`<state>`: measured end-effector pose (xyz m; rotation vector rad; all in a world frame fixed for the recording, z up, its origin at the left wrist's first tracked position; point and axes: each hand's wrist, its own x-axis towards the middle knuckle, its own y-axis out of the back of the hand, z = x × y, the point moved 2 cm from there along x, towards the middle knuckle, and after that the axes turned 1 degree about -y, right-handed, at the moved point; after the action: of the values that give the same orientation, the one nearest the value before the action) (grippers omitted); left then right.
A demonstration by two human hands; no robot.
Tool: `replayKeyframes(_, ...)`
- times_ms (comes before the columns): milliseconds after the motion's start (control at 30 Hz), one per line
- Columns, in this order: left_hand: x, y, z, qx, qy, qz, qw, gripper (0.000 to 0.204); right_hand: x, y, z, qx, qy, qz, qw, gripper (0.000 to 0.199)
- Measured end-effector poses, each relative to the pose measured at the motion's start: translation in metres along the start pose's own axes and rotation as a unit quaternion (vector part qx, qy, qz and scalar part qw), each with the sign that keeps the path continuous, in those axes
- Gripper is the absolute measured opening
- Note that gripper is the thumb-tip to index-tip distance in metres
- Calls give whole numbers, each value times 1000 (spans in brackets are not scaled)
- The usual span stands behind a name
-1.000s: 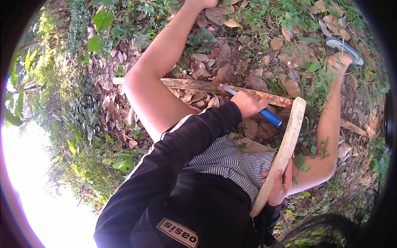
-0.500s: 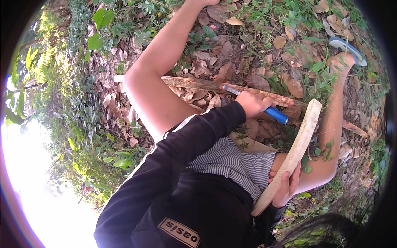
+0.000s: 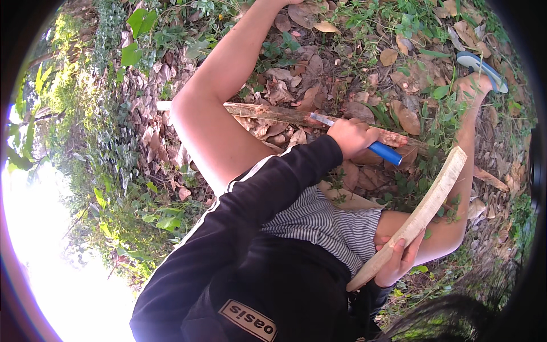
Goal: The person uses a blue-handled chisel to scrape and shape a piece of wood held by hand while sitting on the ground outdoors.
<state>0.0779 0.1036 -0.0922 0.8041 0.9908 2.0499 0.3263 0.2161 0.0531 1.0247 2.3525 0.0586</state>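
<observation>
A blue-handled knife [image 3: 386, 153] is gripped in my left hand [image 3: 352, 137], its narrow pale blade slanting up and left. The blade lies over, or close above, a rough split stick [image 3: 273, 114] near the ground; contact is unclear. My right hand [image 3: 400, 259] is wrapped around the lower part of a long, slightly curved strip of pale wood [image 3: 424, 214]. This strip slants from beside my waist up to the right, its far end over my right leg.
Dry brown leaves [image 3: 307, 74] and green plants [image 3: 410, 25] cover the ground. My bare legs [image 3: 208, 111] are spread to both sides, a blue-and-white sandal [image 3: 481, 71] on the right foot. A reddish wood piece [image 3: 490, 178] lies beyond the right leg.
The upper end of the pale wood strip has swung right and slightly down, with my right hand shifting right. My left hand and the knife have moved slightly right.
</observation>
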Motion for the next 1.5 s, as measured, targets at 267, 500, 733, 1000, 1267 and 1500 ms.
replayKeyframes(267,7,-1,-3,6,40,-31,999,19,-9,-16,13,39,-25,-50,998,61)
replayKeyframes(500,-4,17,-40,63,170,-83,980,17,-2,-30,6,36,-29,-95,994,60)
replayKeyframes(733,15,28,-1,-24,99,52,993,16,11,-14,6,122,-21,-61,990,63)
replayKeyframes(1000,9,9,1,-24,61,25,998,18,11,-24,-5,74,-21,-60,995,66)
replayKeyframes(1267,9,9,-2,-20,56,35,998,18,8,-12,-9,91,-18,-49,995,66)
replayKeyframes(1500,17,11,-6,-47,95,26,994,17,-1,-15,-5,-37,32,-38,998,66)
